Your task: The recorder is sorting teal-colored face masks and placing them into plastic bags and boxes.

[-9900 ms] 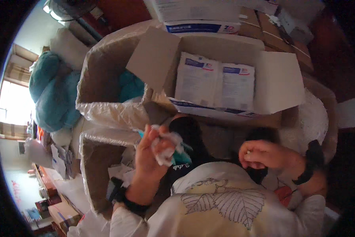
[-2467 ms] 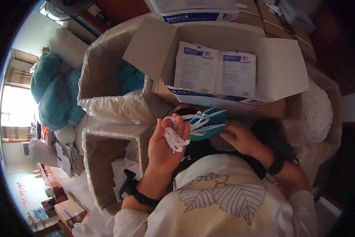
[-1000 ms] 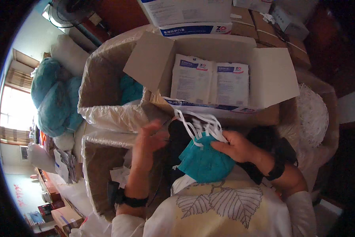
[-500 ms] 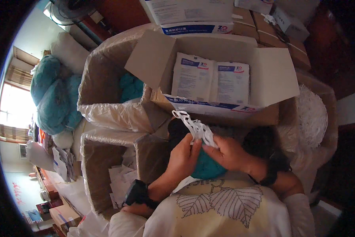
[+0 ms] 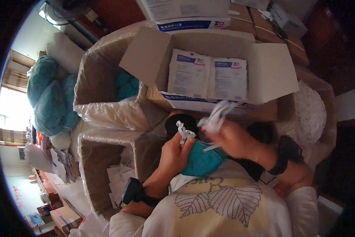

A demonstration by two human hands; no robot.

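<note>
far to my left i see a bright window point(image 5: 14, 104) with a brownish curtain point(image 5: 16, 81). a dark fan point(image 5: 64, 10) shows at my upper left, a pale sack point(image 5: 64, 48) below it. a small brown carton point(image 5: 62, 215) sits lower left, a pale box point(image 5: 287, 19) upper right.

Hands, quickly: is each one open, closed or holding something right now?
Left hand: closed, holding the teal mask bundle.
Right hand: closed on white straps; blurred, so exact finger placement can't be told.
</note>
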